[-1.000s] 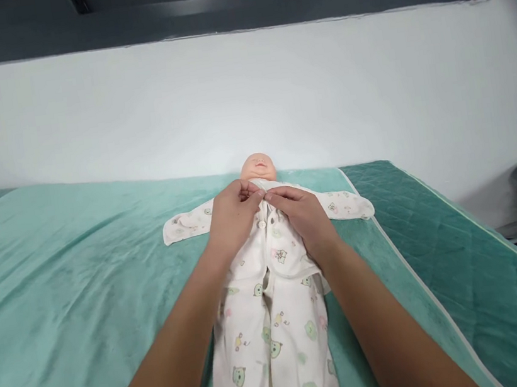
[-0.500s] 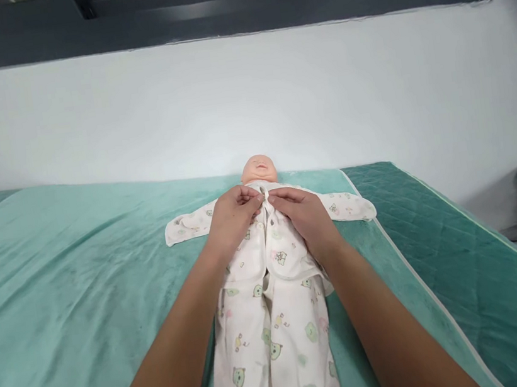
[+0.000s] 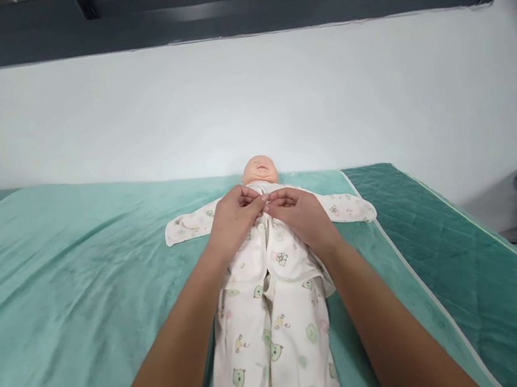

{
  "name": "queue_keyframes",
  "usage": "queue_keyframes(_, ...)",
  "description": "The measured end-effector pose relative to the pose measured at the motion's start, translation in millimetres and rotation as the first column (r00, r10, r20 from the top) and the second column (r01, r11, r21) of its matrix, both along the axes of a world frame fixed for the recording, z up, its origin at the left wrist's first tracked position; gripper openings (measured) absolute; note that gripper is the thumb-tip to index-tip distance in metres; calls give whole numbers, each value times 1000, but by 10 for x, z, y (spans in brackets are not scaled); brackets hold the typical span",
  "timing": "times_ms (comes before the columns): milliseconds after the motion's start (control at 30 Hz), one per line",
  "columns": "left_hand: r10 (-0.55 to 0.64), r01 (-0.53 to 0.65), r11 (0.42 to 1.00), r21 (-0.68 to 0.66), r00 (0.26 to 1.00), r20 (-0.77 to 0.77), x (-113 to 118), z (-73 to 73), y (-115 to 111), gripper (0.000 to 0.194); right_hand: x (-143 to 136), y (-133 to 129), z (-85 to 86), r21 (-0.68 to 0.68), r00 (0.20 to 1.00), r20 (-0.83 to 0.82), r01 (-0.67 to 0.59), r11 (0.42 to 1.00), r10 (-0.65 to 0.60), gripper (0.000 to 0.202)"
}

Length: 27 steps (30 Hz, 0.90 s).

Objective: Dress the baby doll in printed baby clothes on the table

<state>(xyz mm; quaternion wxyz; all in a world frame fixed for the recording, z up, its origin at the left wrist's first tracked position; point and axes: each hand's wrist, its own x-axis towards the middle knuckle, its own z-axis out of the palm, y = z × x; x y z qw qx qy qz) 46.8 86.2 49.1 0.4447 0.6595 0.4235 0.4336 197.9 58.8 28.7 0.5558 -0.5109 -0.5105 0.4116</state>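
A baby doll (image 3: pixel 260 170) lies on its back, its head towards the wall. It wears a white printed jacket (image 3: pixel 290 254) with the sleeves spread sideways, and matching printed trousers (image 3: pixel 298 347). At the top of the jacket's front opening, my left hand (image 3: pixel 235 215) pinches one edge of the cloth. My right hand (image 3: pixel 300 213) pinches the other edge, its fingertips meeting those of my left. The fingers hide the top fastening. Lower on the jacket front, a small button (image 3: pixel 261 226) shows beside my left fingers.
Under the doll is a light green sheet (image 3: pixel 85 292) with some creases. A darker quilted green cover (image 3: pixel 440 233) lies at the right. Behind stands a white wall (image 3: pixel 246 100), with a dark metal frame (image 3: pixel 262 2) across the top.
The fingertips of both hands have come together at the collar. My right thumb has shifted left and slightly down, and the bit of cloth that stood up between the hands is now covered.
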Motion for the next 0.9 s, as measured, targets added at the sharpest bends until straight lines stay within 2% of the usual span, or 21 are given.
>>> queue_keyframes(167,67,-62,996,66,995,-70,33,-40,24,21,-58,-27,38,24,975,207,76,997,-80,18)
queue_keyframes(333,64,-63,997,33,998,-24,38,-54,30,16,-100,-26,66,14,943,314,113,993,-112,24)
queue_keyframes(433,24,-24,1000,-11,999,35,27,-43,17,19,-91,-25,62,-6,964,256,77,997,-73,27)
queue_keyframes(533,43,-43,999,4,999,-22,23,-23,1,18,-57,-31,63,-26,985,173,28,999,-23,29)
queue_keyframes(667,101,-85,991,102,983,-156,14,1,-13,15,2,-38,85,-48,991,132,-13,999,19,28)
queue_keyframes(767,131,-102,982,160,974,-185,-12,0,-7,16,31,-36,89,-39,996,83,-32,999,35,25)
queue_keyframes(900,179,-108,947,302,959,-219,-42,-26,-6,18,22,-37,65,-13,996,84,35,999,-34,19)
